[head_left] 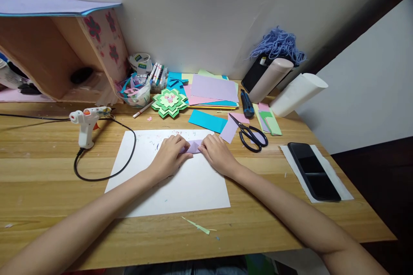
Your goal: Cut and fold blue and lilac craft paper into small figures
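A small folded piece of purple paper [194,146] lies over the white sheet [190,189]. My left hand [171,154] grips its left end, fingers curled and thumb along the near edge. At the other end, my right hand [217,153] pinches the paper with its fingertips. Both hands rest on the sheet, which has small colored marks near its far edge. Close beyond them are a blue paper strip [207,121] and a loose lilac paper piece [229,131]. Black-handled scissors [250,134] lie to the right of my right hand.
A white glue gun [85,126] stands at left, its black cord looping onto the sheet. Behind are a green layered paper flower [169,103], stacked colored paper [214,89], a tub of scraps [137,94] and a utility knife [247,104]. A phone [312,172] lies right.
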Tool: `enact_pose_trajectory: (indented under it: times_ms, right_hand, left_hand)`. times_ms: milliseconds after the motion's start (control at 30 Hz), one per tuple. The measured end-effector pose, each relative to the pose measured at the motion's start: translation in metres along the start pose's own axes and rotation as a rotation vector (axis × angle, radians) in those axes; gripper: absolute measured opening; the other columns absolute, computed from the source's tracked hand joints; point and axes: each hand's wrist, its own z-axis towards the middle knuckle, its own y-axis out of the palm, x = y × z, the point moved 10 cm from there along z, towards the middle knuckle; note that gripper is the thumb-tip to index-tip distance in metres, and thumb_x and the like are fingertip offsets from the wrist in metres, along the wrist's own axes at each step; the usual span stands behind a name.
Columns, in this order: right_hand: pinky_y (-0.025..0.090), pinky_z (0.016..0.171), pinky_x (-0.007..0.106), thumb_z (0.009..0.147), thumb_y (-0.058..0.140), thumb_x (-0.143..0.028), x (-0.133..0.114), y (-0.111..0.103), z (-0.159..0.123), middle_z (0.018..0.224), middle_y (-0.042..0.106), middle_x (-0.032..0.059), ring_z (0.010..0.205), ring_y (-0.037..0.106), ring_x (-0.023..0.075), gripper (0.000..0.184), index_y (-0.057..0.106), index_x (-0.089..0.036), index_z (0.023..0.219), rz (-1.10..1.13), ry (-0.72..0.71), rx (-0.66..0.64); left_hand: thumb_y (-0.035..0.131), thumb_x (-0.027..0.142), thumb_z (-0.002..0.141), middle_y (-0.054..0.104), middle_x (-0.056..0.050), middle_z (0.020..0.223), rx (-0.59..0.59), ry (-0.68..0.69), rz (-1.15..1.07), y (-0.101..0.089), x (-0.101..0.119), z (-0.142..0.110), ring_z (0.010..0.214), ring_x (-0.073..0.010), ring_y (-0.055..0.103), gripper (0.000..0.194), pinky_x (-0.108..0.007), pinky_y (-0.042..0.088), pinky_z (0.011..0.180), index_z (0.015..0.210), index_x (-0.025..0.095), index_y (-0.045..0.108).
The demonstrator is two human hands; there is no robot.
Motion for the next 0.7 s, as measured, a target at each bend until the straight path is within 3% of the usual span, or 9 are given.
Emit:
enact_pose_trajectory:
  times_ms: [100, 233, 467, 700]
  right_hand:
    - [0.039, 0.071, 0.032, 0.089, 0.048, -0.029, -0.004, -0.005, -0.001, 0.084, 0.057, 0.0062, 0.080, 0.048, 0.0200, 0.012, 0.052, -0.019, 0.085, 0.187, -0.140, -0.015]
    - [0.040, 0.072, 0.030, 0.089, 0.049, -0.024, -0.011, -0.010, -0.004, 0.087, 0.059, 0.0061, 0.084, 0.051, 0.0181, 0.010, 0.057, -0.020, 0.085, 0.328, -0.288, -0.010]
    - [0.040, 0.072, 0.030, 0.084, 0.058, -0.032, 0.012, -0.006, 0.002, 0.078, 0.055, 0.0026, 0.079, 0.049, 0.0169, 0.018, 0.055, -0.019, 0.073, 0.366, 0.009, 0.047]
    - [0.040, 0.076, 0.032, 0.086, 0.054, -0.034, 0.018, 0.000, 0.000, 0.084, 0.054, 0.0051, 0.086, 0.048, 0.0196, 0.020, 0.054, -0.019, 0.072, 0.238, 0.154, 0.037]
  left_hand:
    - [0.055, 0.028, 0.085, 0.060, -0.002, 0.087, 0.019, 0.068, -0.067, -0.003, 0.005, -0.001, 0.082, -0.0168, 0.052, 0.009, -0.031, 0.037, 0.074, 0.083, 0.020, 0.059]
    - [0.046, 0.023, 0.090, 0.062, -0.004, 0.087, 0.044, 0.155, 0.023, -0.001, 0.014, -0.005, 0.080, -0.0176, 0.053, 0.015, -0.030, 0.038, 0.070, 0.090, 0.019, 0.061]
    - [0.045, 0.028, 0.090, 0.056, -0.005, 0.082, 0.030, -0.049, 0.118, 0.006, 0.001, -0.003, 0.075, -0.0192, 0.049, 0.017, -0.032, 0.037, 0.066, 0.083, 0.017, 0.056]
    - [0.038, 0.030, 0.091, 0.053, -0.008, 0.083, 0.026, -0.144, 0.244, 0.005, 0.001, 0.001, 0.077, -0.0226, 0.046, 0.025, -0.035, 0.034, 0.065, 0.079, 0.017, 0.055]
